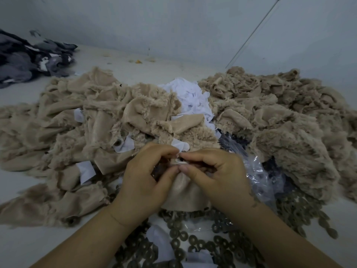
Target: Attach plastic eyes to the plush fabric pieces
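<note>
Pale tabletop (23, 105) below centre frame: left hand (143, 180) and right hand (218, 176) pinch one beige plush piece (181, 192) between meeting fingertips, small white part there, washers (193, 240) nearest below, plush heaps (280, 113) beyond.

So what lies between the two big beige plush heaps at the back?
In the head view, white fabric scraps lie between the left plush heap and the right plush heap.

Two hands, the left hand (144, 178) and the right hand (218, 176), meet on one beige fabric piece (183, 194). Beyond it lie two big heaps of beige plush pieces (280, 117), too many to count. One white scrap pile (191, 97) sits between them. Washers (193, 240) nearer the camera are beyond counting.
</note>
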The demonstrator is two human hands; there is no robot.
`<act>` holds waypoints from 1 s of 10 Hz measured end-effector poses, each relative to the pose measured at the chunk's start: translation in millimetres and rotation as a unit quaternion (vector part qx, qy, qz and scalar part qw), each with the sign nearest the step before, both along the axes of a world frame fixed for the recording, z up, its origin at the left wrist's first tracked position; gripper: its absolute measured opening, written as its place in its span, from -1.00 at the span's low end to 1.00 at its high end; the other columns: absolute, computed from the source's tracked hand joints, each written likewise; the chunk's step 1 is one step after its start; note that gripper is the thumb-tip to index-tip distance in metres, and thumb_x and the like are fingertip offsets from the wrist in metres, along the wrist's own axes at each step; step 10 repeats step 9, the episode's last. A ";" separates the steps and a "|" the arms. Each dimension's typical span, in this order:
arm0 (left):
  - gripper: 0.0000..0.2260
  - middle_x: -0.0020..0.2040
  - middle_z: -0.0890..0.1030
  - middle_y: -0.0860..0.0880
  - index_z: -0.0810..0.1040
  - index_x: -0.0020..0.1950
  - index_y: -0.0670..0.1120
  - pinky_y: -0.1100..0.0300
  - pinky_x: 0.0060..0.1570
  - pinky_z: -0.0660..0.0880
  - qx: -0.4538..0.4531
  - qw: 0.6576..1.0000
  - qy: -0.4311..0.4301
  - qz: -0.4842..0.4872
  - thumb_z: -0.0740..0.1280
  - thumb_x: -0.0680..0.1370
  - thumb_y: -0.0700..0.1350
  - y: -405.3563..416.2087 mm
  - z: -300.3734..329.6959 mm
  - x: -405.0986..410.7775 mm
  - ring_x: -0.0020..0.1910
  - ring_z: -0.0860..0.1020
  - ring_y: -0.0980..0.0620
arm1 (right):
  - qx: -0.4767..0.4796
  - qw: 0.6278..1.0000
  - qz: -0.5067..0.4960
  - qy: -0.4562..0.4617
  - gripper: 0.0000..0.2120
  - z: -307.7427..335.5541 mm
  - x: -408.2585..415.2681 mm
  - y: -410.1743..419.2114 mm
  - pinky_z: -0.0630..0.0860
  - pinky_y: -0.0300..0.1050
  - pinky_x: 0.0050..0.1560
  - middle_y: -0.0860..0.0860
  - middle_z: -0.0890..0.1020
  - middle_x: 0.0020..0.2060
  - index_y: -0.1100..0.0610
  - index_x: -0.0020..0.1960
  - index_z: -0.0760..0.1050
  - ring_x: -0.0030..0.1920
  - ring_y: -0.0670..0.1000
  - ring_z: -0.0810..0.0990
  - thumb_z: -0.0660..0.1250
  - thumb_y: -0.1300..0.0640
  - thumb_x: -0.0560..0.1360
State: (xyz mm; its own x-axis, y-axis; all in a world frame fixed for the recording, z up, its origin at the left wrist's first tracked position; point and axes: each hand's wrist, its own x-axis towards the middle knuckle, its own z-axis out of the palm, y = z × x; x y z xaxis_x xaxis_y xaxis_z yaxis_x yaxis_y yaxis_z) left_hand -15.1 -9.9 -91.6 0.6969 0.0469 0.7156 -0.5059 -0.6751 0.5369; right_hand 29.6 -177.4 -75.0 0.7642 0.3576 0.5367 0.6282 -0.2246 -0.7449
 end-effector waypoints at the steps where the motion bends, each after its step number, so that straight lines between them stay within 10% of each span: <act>1: -0.73 0.00 0.63 0.03 0.62 0.17 -0.15 0.39 0.05 0.44 0.029 0.999 0.018 -0.014 0.31 0.54 -0.07 0.8 -1.8 0.4 0.00 0.55 0.19 | -0.017 1.000 -0.011 -0.019 -0.80 -3.3 1.9 0.0 0.63 -0.22 -0.02 -0.06 0.74 -0.11 0.13 0.02 0.72 -0.08 -0.18 0.70 0.57 0.24 0.39; 7: -0.77 -0.24 0.54 -0.09 0.60 -0.14 -0.24 -0.02 -0.23 0.45 0.146 0.989 -0.014 -0.002 0.20 0.58 -0.18 -2.2 -7.4 4.6 -0.22 0.47 -0.04 | -0.099 0.985 -0.022 -0.141 -0.95 -2.7 -2.1 2.5 0.56 -0.24 -0.10 -0.02 0.72 -0.22 0.19 -0.10 0.71 -0.18 -0.12 0.63 0.48 0.27 0.46; 10: -0.72 -0.13 0.61 -0.07 0.63 -0.05 -0.17 -0.12 -0.14 0.51 0.191 0.978 0.041 0.075 0.21 0.57 -0.03 5.6 5.0 3.1 -0.10 0.54 -0.12 | -0.097 0.978 -0.170 -0.068 -0.74 80.8 -16.5 -35.7 0.69 -0.05 -0.25 -0.16 0.71 -0.19 -0.24 0.11 0.55 -0.30 -0.17 0.65 0.19 -0.25 0.51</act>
